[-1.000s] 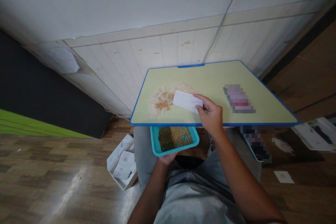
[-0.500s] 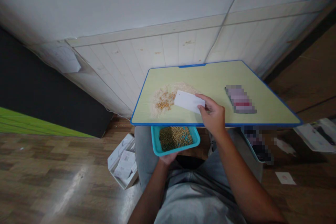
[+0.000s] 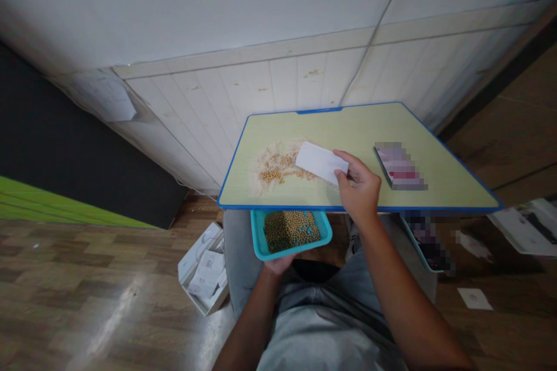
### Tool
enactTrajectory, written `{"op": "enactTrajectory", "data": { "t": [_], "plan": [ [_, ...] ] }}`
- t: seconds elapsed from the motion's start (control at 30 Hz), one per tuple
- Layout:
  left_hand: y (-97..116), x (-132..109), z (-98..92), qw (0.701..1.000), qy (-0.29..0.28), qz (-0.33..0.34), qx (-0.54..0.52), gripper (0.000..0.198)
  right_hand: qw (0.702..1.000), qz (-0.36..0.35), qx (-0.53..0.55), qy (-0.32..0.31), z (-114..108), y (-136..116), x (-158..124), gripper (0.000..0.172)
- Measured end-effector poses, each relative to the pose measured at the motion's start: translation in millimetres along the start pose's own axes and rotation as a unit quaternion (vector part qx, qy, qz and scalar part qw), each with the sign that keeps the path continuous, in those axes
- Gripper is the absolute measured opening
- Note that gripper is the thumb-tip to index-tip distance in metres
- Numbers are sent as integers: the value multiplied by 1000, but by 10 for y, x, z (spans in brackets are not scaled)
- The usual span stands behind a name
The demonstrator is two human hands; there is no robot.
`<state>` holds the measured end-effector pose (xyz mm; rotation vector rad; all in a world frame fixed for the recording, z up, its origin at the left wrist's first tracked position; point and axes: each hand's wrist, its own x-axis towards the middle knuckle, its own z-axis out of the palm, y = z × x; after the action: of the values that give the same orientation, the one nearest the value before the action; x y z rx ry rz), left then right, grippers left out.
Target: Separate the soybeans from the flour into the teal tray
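My right hand (image 3: 359,188) pinches a white card (image 3: 319,162) by its right end and holds it over a spread of white rice mixed with yellow beans (image 3: 276,166) on the pale green, blue-edged table (image 3: 348,130). My left hand (image 3: 278,262) holds a teal tray (image 3: 260,239) from below, just under the table's near edge. The tray is full of green and yellow beans (image 3: 290,229).
A blurred flat object (image 3: 399,166) lies on the table's right half. An open white box (image 3: 202,274) sits on the wooden floor at the left. A bin (image 3: 429,240) and papers (image 3: 524,229) are on the right. A white panelled wall stands behind the table.
My right hand has shifted the card slightly right and farther back, uncovering more of the beans in the rice. The tray stays where it was.
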<state>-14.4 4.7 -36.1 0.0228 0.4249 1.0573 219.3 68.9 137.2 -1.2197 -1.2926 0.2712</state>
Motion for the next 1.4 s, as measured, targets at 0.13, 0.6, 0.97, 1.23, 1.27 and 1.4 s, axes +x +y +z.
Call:
{"op": "enactTrajectory", "data": {
  "t": [0.13,0.6,0.97,1.23,1.27,1.4],
  "plan": [
    [-6,7,-12,1000,4,5,-5,67,1000,3,-4,-12,13,-27,8,45],
    [-14,-11,22,1000,19,14,15,61,999,3,13,-48,27,-5,-17,45],
    [1,-10,-20,1000,17,5,-4,61,997,-2,35,-75,34,-39,-40,42],
    [6,-31,130,999,20,6,-29,67,991,-15,70,-116,46,-152,-77,42],
    [5,-31,145,999,26,4,-34,67,990,-20,73,-122,51,-163,-82,43],
    [-1,-24,189,999,31,-1,-41,66,985,-43,77,-149,75,-196,-111,43]
  ]
}}
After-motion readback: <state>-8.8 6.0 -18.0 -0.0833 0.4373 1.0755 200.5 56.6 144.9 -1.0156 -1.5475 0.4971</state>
